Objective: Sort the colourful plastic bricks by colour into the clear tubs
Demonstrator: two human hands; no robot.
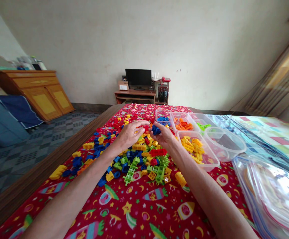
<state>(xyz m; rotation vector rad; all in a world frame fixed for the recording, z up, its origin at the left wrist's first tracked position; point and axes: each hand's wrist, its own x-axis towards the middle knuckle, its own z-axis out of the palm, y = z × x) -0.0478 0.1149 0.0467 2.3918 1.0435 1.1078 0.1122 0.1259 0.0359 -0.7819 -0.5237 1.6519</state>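
My right hand [165,135] is closed around a blue building block [155,129], above the far part of a heap of loose plastic blocks. To its left, my left hand [132,133] is open, fingers stretched toward the right hand and thumb apart. Beneath both hands the heap mixes colours: a yellow block [139,147], a long red block [158,152], a green ladder-like piece [131,171] and several blue ones. Just beyond the right hand stands a clear box with blue blocks [163,119] in it.
Right of the heap are clear boxes with orange blocks [183,125], green blocks [204,126] and yellow blocks [192,147]. A clear round-ended tub [225,144] stands beside them, near stacked clear lids [273,189]. A red patterned cloth [144,212] covers the surface.
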